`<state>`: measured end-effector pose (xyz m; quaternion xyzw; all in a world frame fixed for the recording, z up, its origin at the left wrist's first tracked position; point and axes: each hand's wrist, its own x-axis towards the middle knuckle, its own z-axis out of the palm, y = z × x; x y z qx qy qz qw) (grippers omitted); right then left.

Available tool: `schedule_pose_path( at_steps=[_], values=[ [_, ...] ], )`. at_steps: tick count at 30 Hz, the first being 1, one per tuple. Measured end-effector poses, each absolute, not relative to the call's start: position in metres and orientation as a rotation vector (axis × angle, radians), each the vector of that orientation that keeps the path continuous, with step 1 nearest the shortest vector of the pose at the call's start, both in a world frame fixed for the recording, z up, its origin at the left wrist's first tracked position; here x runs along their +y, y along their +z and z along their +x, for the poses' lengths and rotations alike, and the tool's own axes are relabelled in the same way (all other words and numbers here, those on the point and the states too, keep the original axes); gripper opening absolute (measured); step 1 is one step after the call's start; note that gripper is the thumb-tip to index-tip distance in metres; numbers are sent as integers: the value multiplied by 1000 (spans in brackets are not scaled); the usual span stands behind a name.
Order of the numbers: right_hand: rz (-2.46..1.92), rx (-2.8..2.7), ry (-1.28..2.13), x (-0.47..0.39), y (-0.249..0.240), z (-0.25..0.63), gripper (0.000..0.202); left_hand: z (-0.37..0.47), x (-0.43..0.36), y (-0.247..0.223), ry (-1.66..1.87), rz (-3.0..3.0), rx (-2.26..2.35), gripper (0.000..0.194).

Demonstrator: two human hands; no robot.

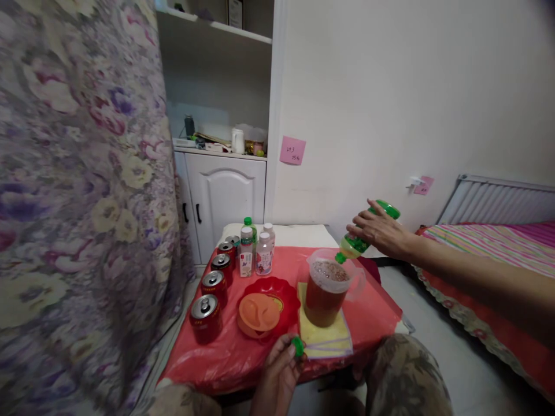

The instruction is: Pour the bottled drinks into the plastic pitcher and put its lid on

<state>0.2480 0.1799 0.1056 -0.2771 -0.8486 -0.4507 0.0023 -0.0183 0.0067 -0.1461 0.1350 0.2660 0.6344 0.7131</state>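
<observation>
My right hand [376, 228] grips a green plastic bottle [352, 247], tilted with its mouth down and to the left over a clear plastic pitcher [326, 294]. Brown liquid with foam on top fills much of the pitcher. Under it lies a folded yellow cloth [323, 341]. Between the thumb and fingers of my left hand [284, 361] is a green bottle cap [297, 346], held low at the table's front edge. A red scalloped plate [290, 289] with an orange dish [259, 313] on it sits left of the pitcher.
Several red drink cans [205, 318] line the table's left side. Behind the plate stand clear bottles with white caps [263, 254] and a green-capped bottle [248, 226]. A bed [485, 254] is at right, a floral curtain [82, 173] at left.
</observation>
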Motion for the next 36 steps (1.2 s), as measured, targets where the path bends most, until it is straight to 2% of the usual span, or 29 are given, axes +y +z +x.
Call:
schedule_pose_path(
  at_steps=[36],
  values=[
    [-1071, -2627, -1164, 183, 81, 275, 34, -16, 10, -152, 1397, 287, 604, 33]
  ],
)
